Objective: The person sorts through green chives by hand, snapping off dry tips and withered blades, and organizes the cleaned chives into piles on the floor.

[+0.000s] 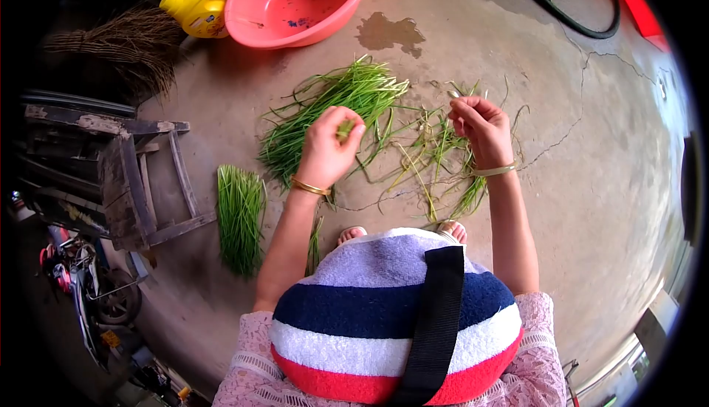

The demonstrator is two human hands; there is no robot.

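Note:
Over the lower edge of a large pile of green stalks (347, 86), my left hand (330, 145) is closed, fingers curled, with a bit of green showing between them. My right hand (480, 126) is raised over scattered loose stalks (436, 148), its thumb and fingertips pinched together; a small pale bit shows at the fingertips, too small to name. A neat bundle of green stalks (240, 219) lies on the floor to the left of my left forearm. A few thin stalks (315, 244) lie beside my left foot.
A pink basin (295, 8) stands at the top beside a yellow bottle (201, 12) and a twig broom (122, 45). A worn wooden stool (140, 178) lies at left. A dark hose (569, 19) curves at upper right near a red object (639, 8). A motorbike (92, 289) is at lower left.

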